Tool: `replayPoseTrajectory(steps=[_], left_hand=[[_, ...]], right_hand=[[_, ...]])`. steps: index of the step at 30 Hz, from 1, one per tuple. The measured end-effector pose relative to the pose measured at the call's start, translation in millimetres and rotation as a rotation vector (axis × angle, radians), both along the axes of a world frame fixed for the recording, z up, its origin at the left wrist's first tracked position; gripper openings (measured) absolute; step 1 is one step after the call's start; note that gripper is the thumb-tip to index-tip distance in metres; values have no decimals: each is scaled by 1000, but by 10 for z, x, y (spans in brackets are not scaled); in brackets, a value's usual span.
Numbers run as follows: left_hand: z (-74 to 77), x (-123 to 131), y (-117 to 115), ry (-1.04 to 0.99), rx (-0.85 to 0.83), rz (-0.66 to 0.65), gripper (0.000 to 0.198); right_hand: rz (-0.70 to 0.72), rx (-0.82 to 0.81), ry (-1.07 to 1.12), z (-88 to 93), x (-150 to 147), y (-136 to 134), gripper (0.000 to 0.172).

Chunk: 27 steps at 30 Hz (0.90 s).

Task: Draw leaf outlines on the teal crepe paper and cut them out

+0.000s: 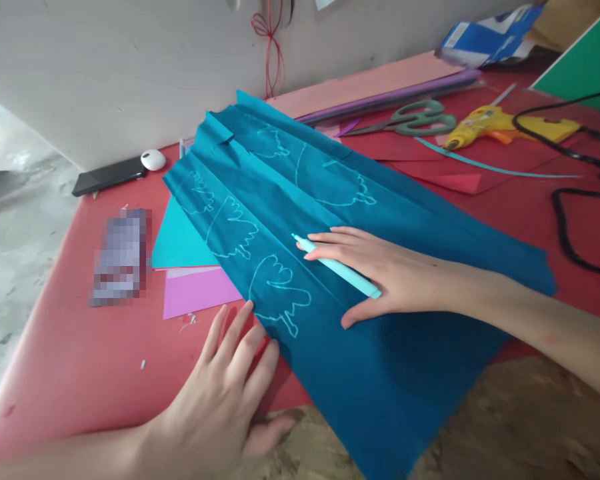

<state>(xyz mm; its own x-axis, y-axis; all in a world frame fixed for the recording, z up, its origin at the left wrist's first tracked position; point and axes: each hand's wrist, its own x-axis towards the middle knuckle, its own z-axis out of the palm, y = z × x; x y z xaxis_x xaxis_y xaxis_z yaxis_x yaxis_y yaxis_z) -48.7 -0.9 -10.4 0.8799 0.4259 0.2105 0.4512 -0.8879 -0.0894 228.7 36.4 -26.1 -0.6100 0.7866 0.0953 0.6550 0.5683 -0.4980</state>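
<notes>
A long dark-blue sheet (pixel 380 360) with lengthwise creases lies slanted across the table, its near end hanging past the front edge. Several pale outlines with wavy edges, like half butterflies, are drawn on it. My right hand (pixel 395 270) rests on the sheet, holding a pale turquoise marker (pixel 341 268) along its index finger, tip pointing to the far left. At the sheet's left edge, my left hand (pixel 235 387) is open with its fingers spread, fingertips near or touching the edge by the lowest outline. Whether the sheet is paper or cloth I cannot tell.
On the red table (pixel 105 373) are turquoise paper (pixel 183 240), purple paper (pixel 195 293), a blurred-out item (pixel 123 257) and a black phone (pixel 111 177). Green-handled scissors (pixel 423 120), a yellow glue gun (pixel 485 127) and a black cable (pixel 563 220) lie right. A wall stands behind.
</notes>
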Motion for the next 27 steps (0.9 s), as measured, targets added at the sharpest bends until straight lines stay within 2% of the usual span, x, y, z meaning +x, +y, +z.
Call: replayPoseTrajectory(steps=[5, 16, 22, 27], left_hand=[[3, -23, 7, 42, 38, -28, 58], [-34, -12, -13, -20, -1, 34, 58], [73, 5, 38, -53, -62, -157, 36], [107, 21, 70, 7, -94, -186, 33]], right_hand=[[-19, -13, 3, -2, -12, -2, 75], [-9, -5, -25, 7, -26, 63, 75], [2, 45, -21, -24, -11, 179, 76], [25, 46, 4, -56, 16, 324, 78]])
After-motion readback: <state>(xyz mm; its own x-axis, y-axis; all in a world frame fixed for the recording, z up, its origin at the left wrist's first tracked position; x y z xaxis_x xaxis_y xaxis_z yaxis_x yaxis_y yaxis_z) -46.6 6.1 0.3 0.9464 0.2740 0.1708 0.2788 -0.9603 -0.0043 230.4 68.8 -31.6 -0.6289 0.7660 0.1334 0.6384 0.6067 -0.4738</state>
